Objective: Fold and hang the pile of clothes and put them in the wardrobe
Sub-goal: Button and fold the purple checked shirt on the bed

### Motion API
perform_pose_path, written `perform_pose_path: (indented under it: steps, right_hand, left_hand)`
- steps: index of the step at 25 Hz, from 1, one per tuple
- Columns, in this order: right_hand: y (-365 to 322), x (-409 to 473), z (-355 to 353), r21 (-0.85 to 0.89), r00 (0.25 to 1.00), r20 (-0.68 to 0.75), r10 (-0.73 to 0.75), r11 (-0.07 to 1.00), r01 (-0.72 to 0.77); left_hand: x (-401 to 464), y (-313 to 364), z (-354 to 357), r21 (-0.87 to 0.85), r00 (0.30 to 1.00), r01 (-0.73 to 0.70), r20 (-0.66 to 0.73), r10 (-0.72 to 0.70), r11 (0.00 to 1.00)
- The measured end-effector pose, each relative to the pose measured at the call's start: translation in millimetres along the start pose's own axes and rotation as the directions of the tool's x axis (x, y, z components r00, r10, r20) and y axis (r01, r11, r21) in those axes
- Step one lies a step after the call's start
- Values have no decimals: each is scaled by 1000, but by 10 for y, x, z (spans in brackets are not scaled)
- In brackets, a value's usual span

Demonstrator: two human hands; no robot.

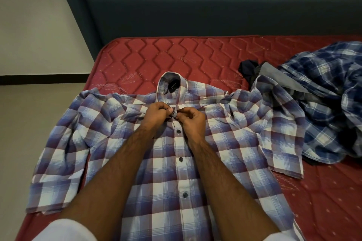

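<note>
Checked cotton in purple, blue and white covers the near part of the mattress [156, 55]: the shirt [225, 143] lies front up, collar [168, 84] toward the headboard [195, 6], both sleeves spread outward. Its hem is cut off by the lower edge of the view, and the person's forearms hide a good part of the front panels. Both hands meet just below the collar, at the top of the placket. The left hand [154, 112] has its fingers curled, pinching the fabric edge there; the right hand [193, 119] is likewise curled, thumb and fingertips nipping the opposite edge. What sits between the fingertips is too small and shadowed to make out, so a button or hole there cannot be confirmed. Three dark buttons [181, 159] show down the placket below the hands. The left sleeve's cuff hangs at the mattress edge; the right sleeve's upper part rises onto a heap of clothes [323, 103] at the right, where a dark blue check garment lies crumpled over grey and black pieces whose shapes cannot be told. That heap runs out of view on the right. White cloth at the bottom corners, partly cut off, belongs to the person's clothing. Floor [29, 123] and wall [29, 25] show at left.
</note>
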State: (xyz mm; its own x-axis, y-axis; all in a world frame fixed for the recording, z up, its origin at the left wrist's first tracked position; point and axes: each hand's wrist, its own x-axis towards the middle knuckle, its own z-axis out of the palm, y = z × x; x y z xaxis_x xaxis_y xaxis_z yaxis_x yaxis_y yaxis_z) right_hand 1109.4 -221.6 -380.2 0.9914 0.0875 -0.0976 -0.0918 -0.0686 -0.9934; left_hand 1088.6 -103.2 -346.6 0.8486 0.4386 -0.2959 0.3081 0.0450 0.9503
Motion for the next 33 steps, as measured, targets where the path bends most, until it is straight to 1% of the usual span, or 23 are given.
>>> perform_pose_path:
  steps: [3,6,9,12,14,16,19,22,24,28,31,33]
  right_hand:
    - [-11,-24,10,-1,1000,3,4,1000,-4]
    - [-27,-53,14,-75,999,-35,-41,996,38]
    - [-27,-103,41,-119,995,-62,-79,990,71]
    - [-2,-140,97,-161,992,-77,-104,983,90]
    - [9,-149,123,-204,985,-76,-157,969,139]
    - [17,-150,144,-253,973,-71,-218,948,194]
    - [11,-146,168,-289,971,-68,-229,936,200]
    - [23,-124,169,-281,983,-46,-179,946,159]
    - [19,-89,128,-239,990,-27,-136,963,126]
    - [-44,-13,42,-143,998,14,-63,988,64]
    - [-84,29,62,-117,999,28,33,993,-29]
    - [-71,44,48,-108,998,30,60,993,-56]
  left_hand:
    - [-6,103,-2,-3,999,45,21,-45,999]
    - [15,162,-72,44,994,99,36,-100,994]
    - [2,255,-128,93,985,143,87,-151,985]
    - [5,310,-123,155,985,150,60,-161,976]
    - [0,234,-107,191,997,50,47,-60,980]
    - [-16,105,-127,253,992,-103,91,82,962]
    - [-22,-24,-172,410,952,-302,174,251,860]
    - [25,-66,-180,499,909,-416,206,362,760]
    - [49,-111,-145,524,900,-431,192,391,734]
    - [131,-246,-98,503,920,-377,107,376,778]
    - [160,-290,-82,524,920,-371,97,379,767]
    - [179,-282,-86,545,920,-372,111,375,752]
